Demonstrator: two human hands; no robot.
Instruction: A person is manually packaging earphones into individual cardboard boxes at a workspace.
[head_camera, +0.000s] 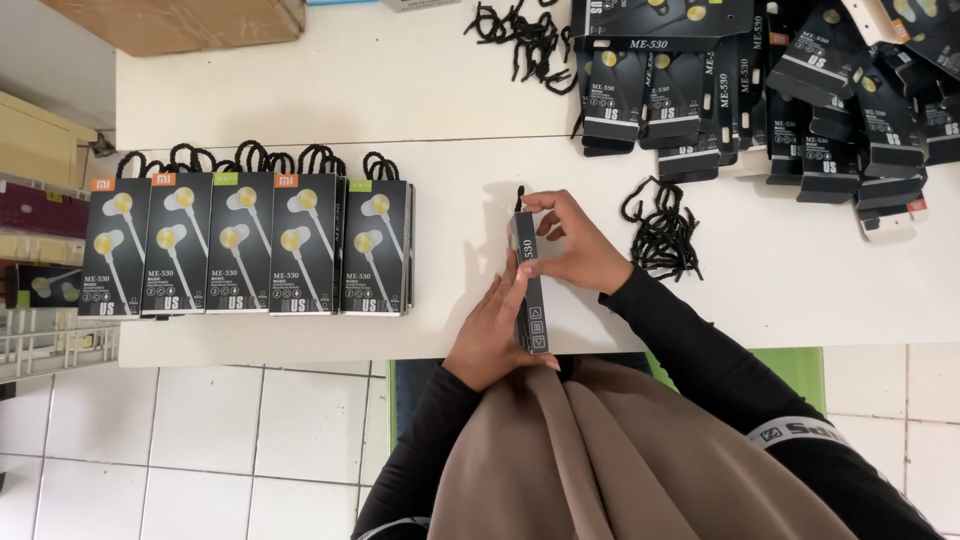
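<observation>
Hands, left hand (497, 325) and right hand (575, 250), grasp slim black box (530, 282) on edge, long axis running away from the person.

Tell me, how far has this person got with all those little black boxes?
Five finished earphone boxes, each with a black cord loop on top, stand in a neat row at the table's left. One slim box is in hand on its edge: left hand steadies it, right hand works near its top. Left to do, it seems: the big jumbled box pile at the right and loose cords beside it.
</observation>
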